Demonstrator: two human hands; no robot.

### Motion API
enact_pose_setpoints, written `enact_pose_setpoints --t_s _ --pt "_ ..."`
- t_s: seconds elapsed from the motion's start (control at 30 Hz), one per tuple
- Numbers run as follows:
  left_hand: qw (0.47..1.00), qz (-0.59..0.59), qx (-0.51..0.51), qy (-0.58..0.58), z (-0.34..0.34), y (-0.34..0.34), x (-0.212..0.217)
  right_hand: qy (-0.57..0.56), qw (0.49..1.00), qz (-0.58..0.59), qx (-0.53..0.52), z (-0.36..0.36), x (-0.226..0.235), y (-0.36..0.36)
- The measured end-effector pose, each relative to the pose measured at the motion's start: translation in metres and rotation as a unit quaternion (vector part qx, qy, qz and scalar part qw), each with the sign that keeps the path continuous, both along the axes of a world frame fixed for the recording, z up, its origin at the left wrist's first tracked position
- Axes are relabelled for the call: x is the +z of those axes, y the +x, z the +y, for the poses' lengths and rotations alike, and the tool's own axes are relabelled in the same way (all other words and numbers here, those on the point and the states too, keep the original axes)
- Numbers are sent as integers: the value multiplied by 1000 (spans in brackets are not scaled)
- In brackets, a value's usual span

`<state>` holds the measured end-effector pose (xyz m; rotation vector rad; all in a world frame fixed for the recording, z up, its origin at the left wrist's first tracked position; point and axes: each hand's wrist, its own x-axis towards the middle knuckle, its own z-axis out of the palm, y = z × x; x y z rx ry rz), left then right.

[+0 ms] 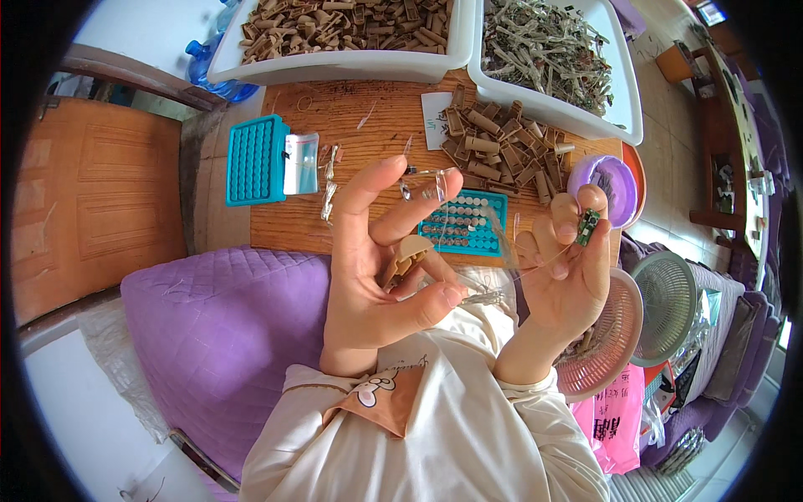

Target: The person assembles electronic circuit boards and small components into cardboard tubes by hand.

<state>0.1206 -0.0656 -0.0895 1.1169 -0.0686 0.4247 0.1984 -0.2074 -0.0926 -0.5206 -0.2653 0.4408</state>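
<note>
My left hand (355, 276) is raised above my lap, its fingers bent around a tan plastic shell (405, 261) in the palm. A small clear plastic piece (437, 184) sits between its index and middle fingertips. Beside the thumb tip is a silvery bundle of thin wire (483, 297). To the right, my right hand (565, 272) pinches a small green circuit board (588, 227) in its fingers. Fine wires stretch between the two hands. Behind them on the table, a teal tray (499, 203) holds several round, button-like metal pieces in rows.
Tan shells (502, 146) lie heaped on the wooden table (284, 230). At the back stand one white bin (335, 67) of tan parts and another (552, 117) of wired strips. A second teal tray (255, 159) is left; a purple bowl (623, 192) and baskets (606, 368) are right.
</note>
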Motion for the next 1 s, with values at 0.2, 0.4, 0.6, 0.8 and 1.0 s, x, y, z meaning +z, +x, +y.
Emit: enact_pose_setpoints --t_s 0.2,0.4,0.6,0.8,1.0 --pt "998 -3 0 -57 -1 0 3 -1 1000 -6 -9 0 3 1" --pt "999 -10 0 -53 1 0 6 8 1000 -7 -9 1 3 1" --pt "998 11 20 -63 -1 0 7 13 1000 4 -4 1 1 1" --pt "998 10 36 -59 -2 4 8 23 1000 8 -3 1 1 2" --pt "997 44 42 -41 -5 5 8 28 1000 10 -10 2 2 2"
